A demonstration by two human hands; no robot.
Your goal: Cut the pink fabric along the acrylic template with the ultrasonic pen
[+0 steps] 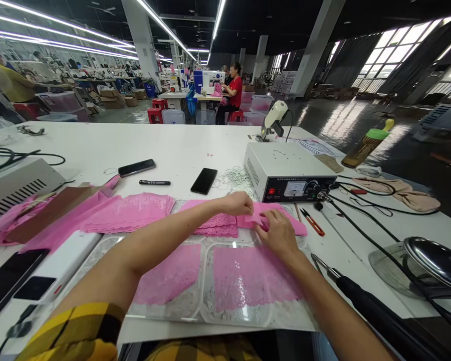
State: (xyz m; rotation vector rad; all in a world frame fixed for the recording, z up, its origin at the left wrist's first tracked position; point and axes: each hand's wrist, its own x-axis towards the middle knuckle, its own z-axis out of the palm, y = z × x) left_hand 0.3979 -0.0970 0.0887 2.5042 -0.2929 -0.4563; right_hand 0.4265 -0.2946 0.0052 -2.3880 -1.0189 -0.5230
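Note:
My left hand is closed in a pinch on the edge of a small pink fabric piece lying at the far side of the clear template sheet. My right hand presses on the same piece with fingers bent and pinching it. Two pink lace pieces lie under the sheet nearer me. A stack of pink lace lies to the left.
A white machine box with a dial stands just beyond the hands. Red snips, two phones, a black marker, white elastic loops, cables, a black-handled tool and a metal lid lie around. People sew in the background.

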